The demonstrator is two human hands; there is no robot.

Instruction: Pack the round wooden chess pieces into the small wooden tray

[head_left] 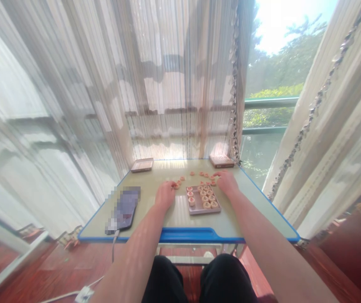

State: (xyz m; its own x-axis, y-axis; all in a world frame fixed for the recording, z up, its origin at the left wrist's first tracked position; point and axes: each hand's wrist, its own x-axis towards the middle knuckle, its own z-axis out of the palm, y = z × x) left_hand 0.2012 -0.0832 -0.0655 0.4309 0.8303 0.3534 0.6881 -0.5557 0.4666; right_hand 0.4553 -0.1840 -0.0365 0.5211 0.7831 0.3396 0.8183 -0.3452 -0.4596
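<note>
Near the middle of the table, my left hand (165,195) has its fingers drawn together at a round wooden xiangqi piece (177,186). My right hand (227,182) reaches in from the right, fingers stretched over another xiangqi piece (212,178), which it seems to touch. Between the hands lies a shallow open tray (197,205). Pieces with red characters line its left side, and several pieces with dark characters (206,205) fill its right side. More loose pieces (201,174) are scattered on the table behind the tray. My fingertips are small and partly hidden.
A phone (126,208) with a charging cable (114,244) lies on the left. An empty shallow lid (142,164) sits at the back left, a flat box (221,160) at the back right. The table has a blue edge (186,234). Curtains (180,84) hang behind it.
</note>
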